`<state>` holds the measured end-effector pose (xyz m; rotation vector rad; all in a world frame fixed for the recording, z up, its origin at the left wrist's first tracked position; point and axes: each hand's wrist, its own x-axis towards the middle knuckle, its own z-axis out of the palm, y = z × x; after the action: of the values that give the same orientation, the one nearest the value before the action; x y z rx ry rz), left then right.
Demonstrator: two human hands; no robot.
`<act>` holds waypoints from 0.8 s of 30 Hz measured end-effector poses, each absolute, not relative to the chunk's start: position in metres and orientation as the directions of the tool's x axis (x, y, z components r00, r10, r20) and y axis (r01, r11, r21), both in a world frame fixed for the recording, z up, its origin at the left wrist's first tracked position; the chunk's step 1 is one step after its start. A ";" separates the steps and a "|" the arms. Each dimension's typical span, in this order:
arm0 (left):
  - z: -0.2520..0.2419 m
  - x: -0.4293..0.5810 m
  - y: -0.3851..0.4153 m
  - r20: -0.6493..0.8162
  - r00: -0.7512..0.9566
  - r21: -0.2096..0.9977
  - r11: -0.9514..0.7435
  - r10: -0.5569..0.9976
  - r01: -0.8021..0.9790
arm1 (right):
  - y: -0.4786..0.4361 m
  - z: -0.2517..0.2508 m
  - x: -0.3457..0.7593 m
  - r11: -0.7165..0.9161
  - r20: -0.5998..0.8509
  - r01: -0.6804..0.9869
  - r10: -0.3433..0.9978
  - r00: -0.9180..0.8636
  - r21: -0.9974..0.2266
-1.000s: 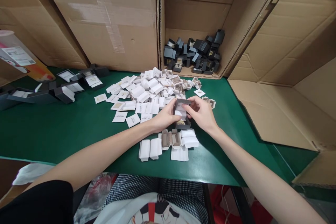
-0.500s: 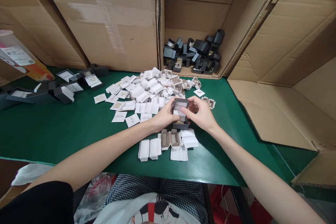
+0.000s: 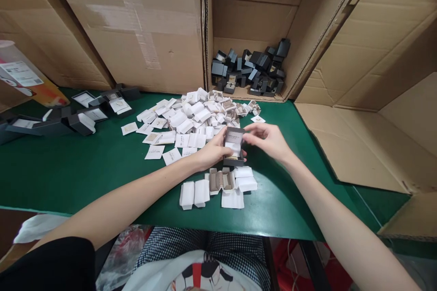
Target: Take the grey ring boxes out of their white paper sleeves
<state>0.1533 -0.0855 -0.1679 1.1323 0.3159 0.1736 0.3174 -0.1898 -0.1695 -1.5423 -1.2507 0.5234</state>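
Observation:
A small black jewellery box (image 3: 234,161) with its lid raised stands over the green table, a white folded insert (image 3: 233,147) inside it. My left hand (image 3: 215,150) is closed around the box from the left, its thumb on the near edge and fingertips showing at the right side. My right hand (image 3: 268,141) is at the right edge of the lid, thumb and fingers loosely bent and apart; whether it touches the lid is hard to tell. Just below the box lie several white folded inserts (image 3: 201,192) and a grey-brown unfolded one (image 3: 215,181).
A heap of white inserts and cards (image 3: 191,113) covers the table (image 3: 112,163) beyond my hands. Many black boxes lie in an upright cardboard carton (image 3: 252,18) at the back. More opened black boxes (image 3: 83,120) lie at the left, beside a printed bag (image 3: 30,75).
My right hand has drawn back to the right, its thumb leaving the inside of the box. My left hand keeps the box in nearly the same place.

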 end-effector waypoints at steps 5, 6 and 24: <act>-0.167 0.154 -0.082 -0.166 0.926 0.893 0.450 0.339 -0.005 | -0.198 -0.173 0.368 -0.097 0.331 0.507 0.651 0.684 -0.856; -0.168 0.154 -0.082 -0.164 0.925 0.891 0.453 0.341 -0.009 | -0.200 -0.175 0.378 -0.143 0.312 0.510 0.644 0.699 -0.848; -0.166 0.155 -0.080 -0.190 0.924 0.848 0.529 0.332 -0.015 | -0.197 -0.179 0.371 -0.103 0.284 0.525 0.746 0.603 -0.845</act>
<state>0.1554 -0.0802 -0.1664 0.9966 0.3501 0.2120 0.3709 -0.1975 -0.1791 -1.7682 -1.0404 0.2595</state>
